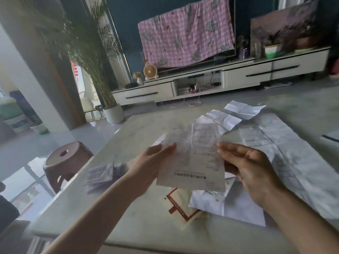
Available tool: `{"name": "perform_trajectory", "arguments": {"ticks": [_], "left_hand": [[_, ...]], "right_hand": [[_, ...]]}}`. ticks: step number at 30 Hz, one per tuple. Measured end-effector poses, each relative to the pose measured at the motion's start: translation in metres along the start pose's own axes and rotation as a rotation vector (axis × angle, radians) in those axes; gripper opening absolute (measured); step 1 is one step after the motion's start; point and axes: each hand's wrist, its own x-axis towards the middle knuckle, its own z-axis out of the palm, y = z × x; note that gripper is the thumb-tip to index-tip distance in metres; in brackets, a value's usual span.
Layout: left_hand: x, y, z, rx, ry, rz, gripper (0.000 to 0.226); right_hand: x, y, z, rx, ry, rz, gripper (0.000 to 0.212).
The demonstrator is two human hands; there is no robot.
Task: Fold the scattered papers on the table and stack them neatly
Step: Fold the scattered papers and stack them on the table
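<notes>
A printed white sheet [194, 154] with a crease down its middle is held up above the table [128, 217]. My left hand [152, 162] pinches its left edge, thumb on top. My right hand [245, 165] holds its right edge from behind with fingers nearly straight. Under it lie a white paper [229, 204] and a red-bordered paper [181, 202]. A large creased sheet [286, 158] spreads at the right. Unfolded creased papers [234, 114] lie at the far side. A small stack of purplish folded papers [100, 175] sits at the left.
A pink ceramic stool [64, 162] stands off the table's left edge. Beyond the table are a potted palm [113, 112], a low white TV cabinet [201, 83] and a screen covered by pink checked cloth [187, 32]. The table's near edge runs along the bottom.
</notes>
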Motion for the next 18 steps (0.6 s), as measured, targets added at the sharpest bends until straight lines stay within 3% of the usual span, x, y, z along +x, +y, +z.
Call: {"name": "perform_trajectory", "arguments": {"ticks": [5, 9, 14, 18], "left_hand": [[0.000, 0.001, 0.021, 0.001, -0.022, 0.030, 0.014], [-0.003, 0.004, 0.024, 0.019, -0.027, 0.007, 0.017], [-0.005, 0.004, 0.021, 0.005, -0.099, 0.002, 0.027], [-0.011, 0.009, 0.014, 0.070, -0.103, 0.027, 0.035]], "right_hand": [[-0.004, 0.002, -0.008, -0.001, 0.049, 0.001, 0.012], [-0.006, 0.001, -0.013, 0.059, 0.003, 0.086, 0.026], [-0.008, 0.002, -0.015, 0.120, -0.103, 0.154, 0.023], [-0.009, 0.002, -0.015, 0.151, -0.096, 0.192, 0.041]]}}
